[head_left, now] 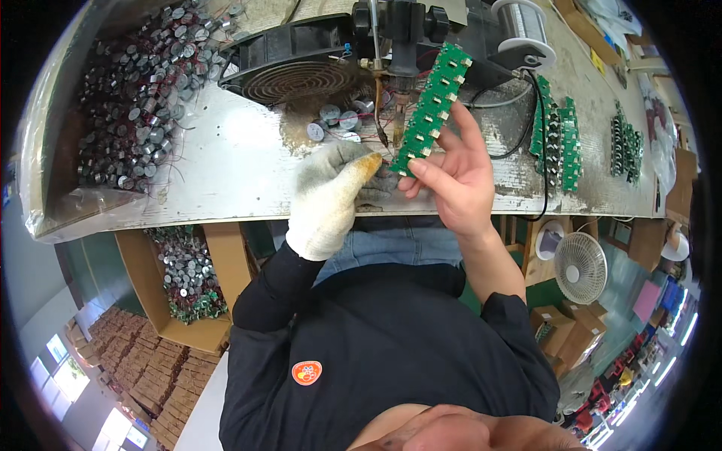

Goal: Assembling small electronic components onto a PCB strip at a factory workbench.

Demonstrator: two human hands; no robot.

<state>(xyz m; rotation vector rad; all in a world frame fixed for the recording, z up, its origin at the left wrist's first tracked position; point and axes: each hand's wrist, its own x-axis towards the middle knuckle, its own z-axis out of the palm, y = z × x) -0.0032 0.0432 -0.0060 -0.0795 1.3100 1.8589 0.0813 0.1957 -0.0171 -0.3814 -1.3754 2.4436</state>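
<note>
My right hand (460, 180) grips the lower end of a long green circuit board (430, 113) between thumb and fingers. The board is tilted, its top leaning right, and a row of small metal-and-white parts runs along it. My left hand (327, 199), in a white work glove with a stained thumb tip, is closed in a pinch just left of the board's lower end. Whatever it pinches is too small or hidden to make out. Above the gloved hand, a thin brown rod with a dark tip (382, 135) points down from a black stand (406, 37).
Small silver cylinders (329, 114) with red wires lie behind my left hand; a large heap (143, 113) fills the left. A black fan (293, 75) and a solder wire spool (520, 30) stand behind. More green boards (570, 143) lie right, past a black cable (543, 150).
</note>
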